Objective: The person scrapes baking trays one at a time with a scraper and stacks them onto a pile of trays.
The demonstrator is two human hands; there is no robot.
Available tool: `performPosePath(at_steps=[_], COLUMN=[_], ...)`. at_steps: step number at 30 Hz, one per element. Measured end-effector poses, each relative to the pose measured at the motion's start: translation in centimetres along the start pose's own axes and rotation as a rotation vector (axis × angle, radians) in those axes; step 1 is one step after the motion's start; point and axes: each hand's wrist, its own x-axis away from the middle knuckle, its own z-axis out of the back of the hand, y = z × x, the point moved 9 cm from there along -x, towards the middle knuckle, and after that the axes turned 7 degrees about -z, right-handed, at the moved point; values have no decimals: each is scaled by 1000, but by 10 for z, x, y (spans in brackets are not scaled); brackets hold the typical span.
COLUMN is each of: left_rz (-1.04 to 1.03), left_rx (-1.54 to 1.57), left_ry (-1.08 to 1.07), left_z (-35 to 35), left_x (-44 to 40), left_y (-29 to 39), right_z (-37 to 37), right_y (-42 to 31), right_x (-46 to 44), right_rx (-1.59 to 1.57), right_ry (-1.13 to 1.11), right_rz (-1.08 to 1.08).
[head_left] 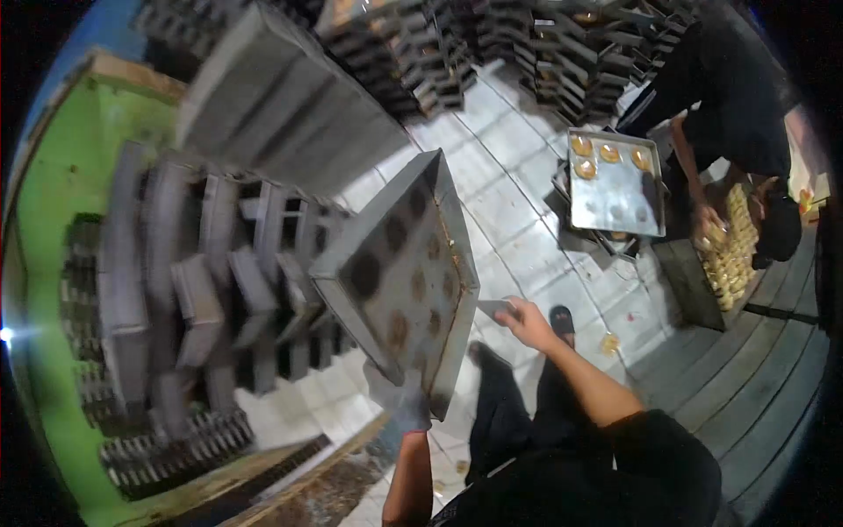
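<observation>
My left hand [406, 400], in a grey glove, grips the lower edge of a metal baking tray [386, 290]. The tray is tilted up in front of me, with dark round marks over its inner face and crumbs along its right wall. In my right hand [529, 327] is a small flat scraper [493, 307], its blade close to the tray's right edge. Whether the blade touches the tray I cannot tell. My right fingers are closed around the scraper's near end.
Stacked trays [211, 263] stand left by a green wall [44, 211], with more stacks at the back. Right, a tray [606, 193] holding several round baked pieces rests on others. Another person's hand [707, 224] touches a pile of pale pieces [733, 250] by a slatted wooden bench [746, 378].
</observation>
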Motion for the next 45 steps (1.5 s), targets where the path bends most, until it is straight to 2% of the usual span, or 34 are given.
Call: performPosePath(at_steps=[1, 3, 5, 7, 8, 9, 11, 13, 14, 15, 17, 18, 19, 20, 21, 22, 23, 24, 26, 29, 30, 31, 33, 35, 36, 38, 40, 43, 45], left_rz=[-121, -239, -351, -424, -469, -559, -583, -593, -574, -552, -560, -572, -514, -498, -416, -353, -286, -215, -56, -52, -11, 5, -11, -31, -20, -153, -255, -348, -453], left_rx=[-166, -210, -263, -238, -205, -490, -504, -513, -432, -348, -339, -338, -150, -134, 83, 199, 317, 430, 957, 991, 1004, 1015, 1046, 1090, 1112, 901, 690, 558, 460], left_ry=[125, 158, 228, 239, 240, 287, 327, 378, 377, 381, 434, 453, 460, 537, 538, 504, 476, 456, 376, 347, 297, 317, 344, 371, 384, 525, 583, 596, 661], left_z=[14, 34, 46, 44, 42, 44, 43, 46, 48, 51, 62, 68, 75, 86, 95, 104, 113, 121, 117, 145, 152, 168, 204, 250, 272, 339, 401, 493, 555], left_x=[7, 21, 38, 46, 53, 62, 76, 88, 91, 95, 100, 103, 102, 105, 104, 100, 97, 94, 105, 99, 94, 86, 61, 39, 26, -6, -36, -104, -152], left_y=[55, 108, 153, 191, 206, 224, 250, 267, 270, 270, 266, 263, 254, 246, 220, 170, 120, 71, 153, 172, 171, 170, 197, 241, 251, 263, 286, 304, 301], right_z=[-4, -10, -28, -51, -52, -49, -46, -65, -68, -64, -51, -55, -35, -16, 17, 44, 75, 100, 150, 212, 237, 230, 226, 211, 184, 131, 49, -50, -116], right_y=[-28, -95, -160, -223, -238, -250, -267, -281, -286, -283, -288, -286, -314, -331, -364, -388, -391, -396, -394, -376, -368, -384, -406, -421, -443, -486, -558, -647, -701], right_x=[-1, -4, -6, -5, -2, 8, 10, -2, 1, 0, 5, -18, 15, 23, 55, 78, 85, 94, 102, 90, 72, 76, 65, 32, 21, -5, -9, -35, -39], right_rx=[-28, -252, -529, -313, -263, -303, -336, -271, -262, -501, -439, -230, -254, -160, -113, 130, 79, 49, -78, -258, -242, -221, -197, -330, -476, -531, -577, -632, -587], right_ry=[3, 31, 14, -46, 14, 71, 117, 20, 1, -27, 0, 75, -189, -97, 17, 127, 59, -2, -185, -403, -387, -469, -439, -407, -485, -237, -357, -251, -313], right_rz=[47, 268, 335, 559, 408, 457, 530, 677, 696, 649, 570, 704, 509, 728, 875, 1022, 824, 749, 634, 535, 616, 727, 867, 903, 903, 674, 781, 744, 778])
